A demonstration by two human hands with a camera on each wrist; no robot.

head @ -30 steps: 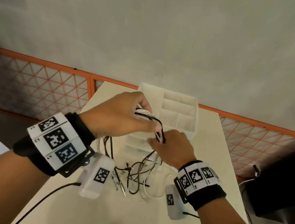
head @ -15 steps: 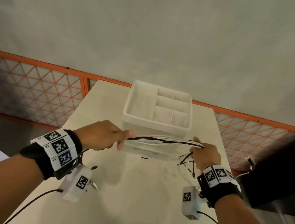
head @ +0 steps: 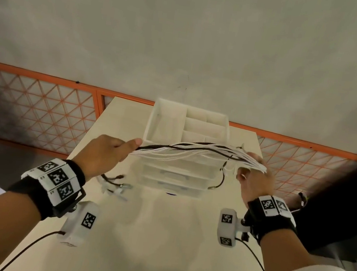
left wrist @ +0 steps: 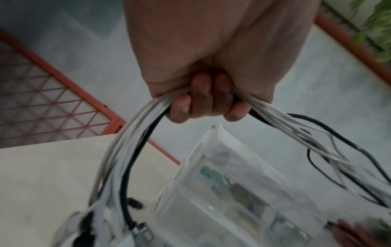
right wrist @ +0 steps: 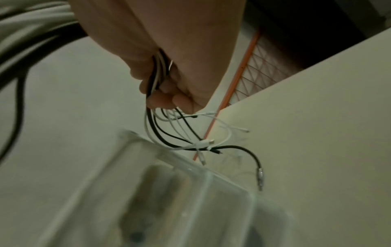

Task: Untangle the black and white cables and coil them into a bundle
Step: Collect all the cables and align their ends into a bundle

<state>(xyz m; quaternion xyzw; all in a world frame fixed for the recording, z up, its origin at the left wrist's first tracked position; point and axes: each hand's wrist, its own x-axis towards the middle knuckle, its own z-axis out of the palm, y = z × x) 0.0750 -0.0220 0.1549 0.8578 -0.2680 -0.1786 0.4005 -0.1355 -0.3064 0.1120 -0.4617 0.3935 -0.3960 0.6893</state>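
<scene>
Cables (head: 184, 151) stretched between fisted left hand (head: 103, 154), right hand (head: 255, 178).

Two hands: the left hand (head: 104, 152) at centre left of the head view, the right hand (head: 255, 180) at centre right. One bunch of cables (head: 184, 152) between them, black and white strands mixed; their number cannot be told. One drawer box (head: 185, 136) at centre, with three drawer fronts showing. One table (head: 158, 236). Two wrist cameras (head: 79, 221), lower left and lower right.
</scene>
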